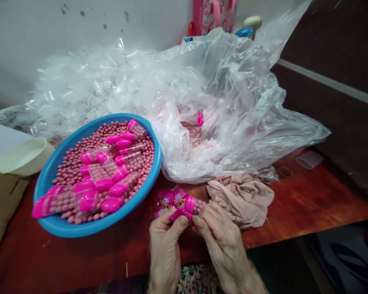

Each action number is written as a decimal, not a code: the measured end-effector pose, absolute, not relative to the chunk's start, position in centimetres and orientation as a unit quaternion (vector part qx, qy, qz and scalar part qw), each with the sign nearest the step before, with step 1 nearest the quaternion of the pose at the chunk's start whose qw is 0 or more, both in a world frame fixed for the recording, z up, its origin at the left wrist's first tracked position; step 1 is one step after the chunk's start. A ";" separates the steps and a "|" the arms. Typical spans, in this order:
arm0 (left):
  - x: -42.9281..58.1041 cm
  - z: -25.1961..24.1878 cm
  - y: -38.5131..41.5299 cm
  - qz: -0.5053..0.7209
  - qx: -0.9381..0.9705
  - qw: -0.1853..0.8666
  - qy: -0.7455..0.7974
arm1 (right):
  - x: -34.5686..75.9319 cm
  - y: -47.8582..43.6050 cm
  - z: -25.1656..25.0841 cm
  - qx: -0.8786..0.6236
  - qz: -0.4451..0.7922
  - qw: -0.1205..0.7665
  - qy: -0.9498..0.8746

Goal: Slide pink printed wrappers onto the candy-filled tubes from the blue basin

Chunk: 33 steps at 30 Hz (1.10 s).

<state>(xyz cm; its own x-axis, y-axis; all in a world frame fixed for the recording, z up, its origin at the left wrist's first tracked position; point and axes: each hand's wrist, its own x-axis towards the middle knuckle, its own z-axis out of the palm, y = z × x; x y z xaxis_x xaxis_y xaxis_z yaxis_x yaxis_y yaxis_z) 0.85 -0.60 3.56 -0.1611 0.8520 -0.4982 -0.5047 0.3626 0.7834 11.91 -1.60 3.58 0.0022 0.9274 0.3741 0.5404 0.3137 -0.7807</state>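
My left hand (165,241) pinches a small dark-pink printed wrapper (180,214) between thumb and fingers near the table's front edge. Closed in a pinch at the wrapper's right end is my right hand (223,234). Just beyond the fingers lies a clear tube (198,206) of pink balls with a bright pink cap, partly hidden by my right hand. More pink patterned wrappers (170,199) lie behind it. To the left, a blue basin (92,232) holds loose pink balls (88,143) and several filled, pink-capped tubes (102,183).
A crumpled clear plastic bag (245,118) with pink caps (200,119) inside spreads across the back. Many clear empty tubes (88,85) are heaped behind the basin. A beige cloth (242,198) lies right of my hands, a cream bowl (27,157) and cardboard box (1,208) at far left.
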 end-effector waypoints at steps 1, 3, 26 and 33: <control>1.0 3.7 -0.5 0.544 0.145 0.634 0.530 | 12.2 -1.8 3.7 -0.545 0.193 0.458 -0.676; 1.1 3.8 -0.3 0.554 0.110 0.640 0.520 | 13.4 -2.1 3.5 -0.581 0.122 0.448 -0.669; 0.6 3.1 -0.3 0.599 0.129 0.578 0.539 | 11.3 -1.6 2.8 -0.579 0.300 0.476 -0.590; -0.7 2.1 -0.4 0.612 0.175 0.549 0.542 | 11.6 -1.3 2.7 -0.551 0.301 0.504 -0.593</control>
